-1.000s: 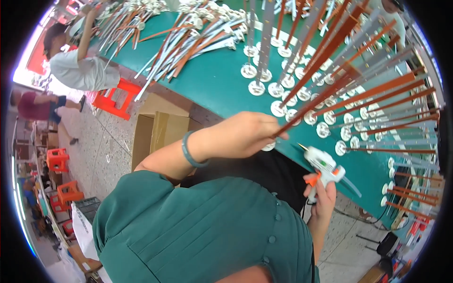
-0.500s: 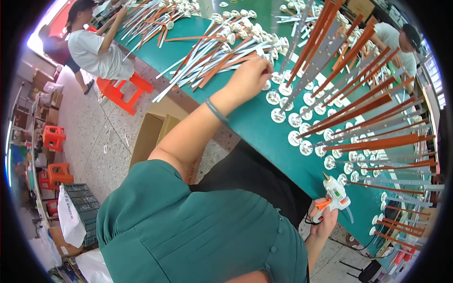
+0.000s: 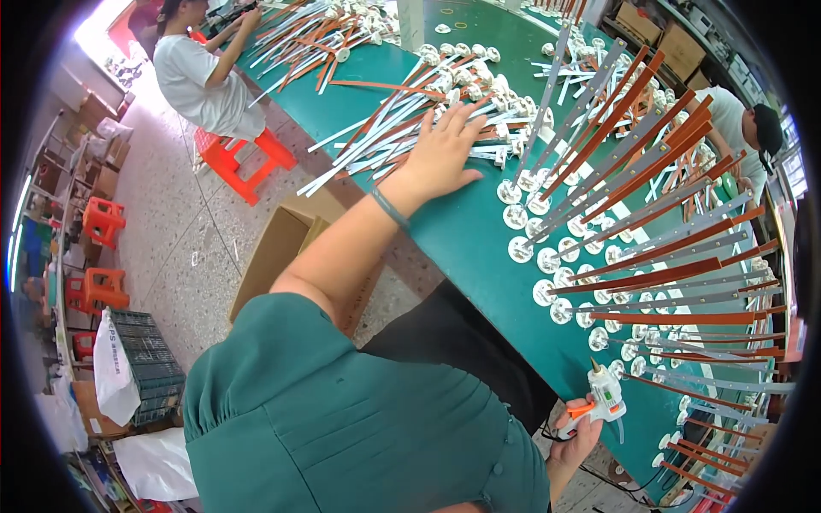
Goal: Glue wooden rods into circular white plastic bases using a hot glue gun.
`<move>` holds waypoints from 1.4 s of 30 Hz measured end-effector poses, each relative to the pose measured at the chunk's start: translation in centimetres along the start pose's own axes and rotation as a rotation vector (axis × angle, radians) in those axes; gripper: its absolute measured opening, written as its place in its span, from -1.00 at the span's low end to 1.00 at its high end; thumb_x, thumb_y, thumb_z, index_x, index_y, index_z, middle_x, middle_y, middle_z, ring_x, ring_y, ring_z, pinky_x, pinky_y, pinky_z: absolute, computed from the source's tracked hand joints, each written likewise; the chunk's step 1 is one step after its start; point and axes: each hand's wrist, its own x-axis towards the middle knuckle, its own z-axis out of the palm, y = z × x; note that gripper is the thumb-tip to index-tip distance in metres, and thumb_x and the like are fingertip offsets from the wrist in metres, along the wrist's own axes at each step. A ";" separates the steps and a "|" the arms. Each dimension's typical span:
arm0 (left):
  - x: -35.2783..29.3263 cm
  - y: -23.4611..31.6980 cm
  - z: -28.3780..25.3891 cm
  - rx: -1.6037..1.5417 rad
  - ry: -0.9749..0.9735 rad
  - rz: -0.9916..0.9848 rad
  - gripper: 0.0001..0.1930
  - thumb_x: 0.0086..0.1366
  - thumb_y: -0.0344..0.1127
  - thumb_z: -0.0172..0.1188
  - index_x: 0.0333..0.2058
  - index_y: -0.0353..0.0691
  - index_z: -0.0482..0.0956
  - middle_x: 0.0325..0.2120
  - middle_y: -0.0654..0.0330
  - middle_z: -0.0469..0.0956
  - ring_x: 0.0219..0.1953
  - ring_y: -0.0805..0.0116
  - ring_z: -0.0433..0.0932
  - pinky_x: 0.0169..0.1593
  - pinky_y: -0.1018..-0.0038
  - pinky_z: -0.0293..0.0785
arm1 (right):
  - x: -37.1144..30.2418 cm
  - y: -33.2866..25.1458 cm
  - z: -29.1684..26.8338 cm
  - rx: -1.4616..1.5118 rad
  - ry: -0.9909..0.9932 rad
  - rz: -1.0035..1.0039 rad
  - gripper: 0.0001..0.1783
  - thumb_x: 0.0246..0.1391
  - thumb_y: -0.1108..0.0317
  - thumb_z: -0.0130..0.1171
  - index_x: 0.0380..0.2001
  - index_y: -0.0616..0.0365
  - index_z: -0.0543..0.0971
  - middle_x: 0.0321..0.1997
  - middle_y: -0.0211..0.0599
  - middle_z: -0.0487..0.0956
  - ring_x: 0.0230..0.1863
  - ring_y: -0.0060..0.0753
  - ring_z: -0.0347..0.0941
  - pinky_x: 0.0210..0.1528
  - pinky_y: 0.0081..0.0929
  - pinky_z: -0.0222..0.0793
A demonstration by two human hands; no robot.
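Observation:
My left hand (image 3: 434,162) reaches over a pile of white and brown strips (image 3: 363,158) with white round ends. Its fingers are spread, palm down, resting on or just above the strips; no strip is gripped. In my right hand (image 3: 580,438), near the table's front edge, is a white and orange hot glue gun (image 3: 609,393), nozzle pointing up and away. Just beyond it, rows of grey and brown strips stand up from white round bases (image 3: 542,291) on the green table (image 3: 479,248).
Another heap of strips (image 3: 312,43) lies farther left. An open cardboard box (image 3: 269,248) sits beside the table. One person (image 3: 192,77) sits on a red stool (image 3: 248,162); another person (image 3: 727,120) leans in at the far right. A cable (image 3: 611,480) hangs near the glue gun.
My left hand has opened from a closed-finger pose and moved slightly left and down over the pile. The glue gun stays in my right hand, a little lower. The whole view has shifted.

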 end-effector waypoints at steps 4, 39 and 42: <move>-0.6 -5.4 4.1 0.325 -0.113 -0.071 -0.18 0.15 0.08 0.30 0.28 -0.21 0.24 0.30 0.05 0.23 0.38 0.08 0.14 0.32 -0.09 0.11 | 0.1 0.2 -0.1 -0.007 -0.008 0.003 -0.50 0.21 0.28 0.08 0.10 0.39 0.30 -0.22 -0.03 0.54 -0.56 -0.44 0.38 -0.52 -0.55 0.29; 0.3 -5.0 -19.0 -1.107 0.292 -0.290 -0.68 0.40 -0.49 0.00 0.09 -0.44 0.48 -0.15 0.05 0.62 -0.11 0.32 0.62 0.05 0.50 0.50 | -0.4 1.3 -0.6 0.067 -0.030 -0.078 -0.44 0.16 0.24 0.14 0.13 0.36 0.30 -0.17 -0.05 0.54 -0.53 -0.46 0.39 -0.48 -0.57 0.29; -3.1 -3.7 -17.8 -0.872 0.289 -0.321 -0.67 0.35 -0.47 0.14 0.08 -0.38 0.48 -0.16 0.10 0.61 -0.10 0.32 0.61 0.06 0.47 0.50 | -0.2 0.9 -0.2 0.052 -0.098 -0.085 -0.42 0.16 0.23 0.16 0.13 0.36 0.30 -0.17 -0.03 0.55 -0.51 -0.44 0.41 -0.47 -0.54 0.31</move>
